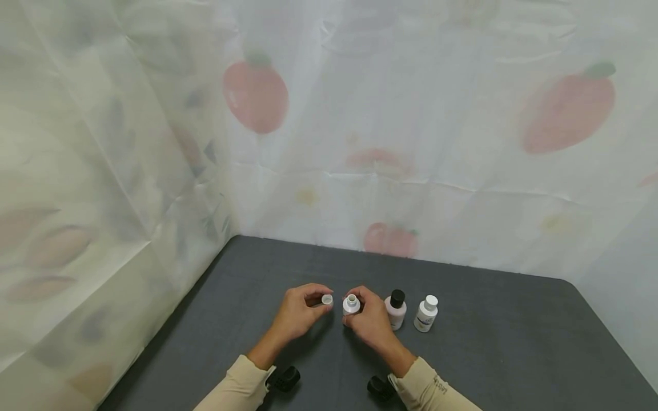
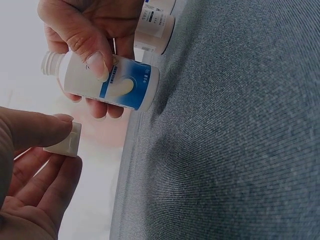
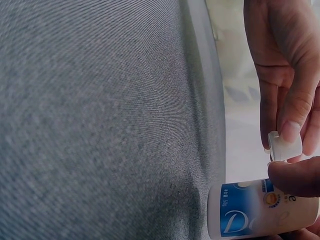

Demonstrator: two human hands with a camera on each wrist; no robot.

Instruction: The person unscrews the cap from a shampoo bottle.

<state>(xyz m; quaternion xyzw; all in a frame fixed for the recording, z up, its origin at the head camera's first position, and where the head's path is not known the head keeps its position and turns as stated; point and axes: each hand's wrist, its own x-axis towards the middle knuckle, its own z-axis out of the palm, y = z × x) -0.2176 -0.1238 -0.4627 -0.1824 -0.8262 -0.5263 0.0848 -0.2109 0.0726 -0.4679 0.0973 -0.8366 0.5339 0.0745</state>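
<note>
My left hand [image 1: 300,311] pinches a small white cap [image 1: 327,299] between thumb and fingers, its hollow side showing in the head view. Beside it, my right hand [image 1: 371,317] grips a white bottle with a blue label [image 2: 112,82] by its sides. The bottle's threaded neck [image 2: 51,63] is bare, and it stands upright in the hand, close over the table. A small gap separates cap and bottle. Just right of the right hand are a pale pink bottle with a black cap [image 1: 395,314] and a white bottle with a white cap [image 1: 426,315].
The dark grey table [image 1: 493,342] ends at a white sheet [image 1: 437,114] printed with fruit at the back and another sheet [image 1: 128,171] along the left. A black device sits at the left wrist [image 1: 287,378], and another at the right wrist [image 1: 380,388].
</note>
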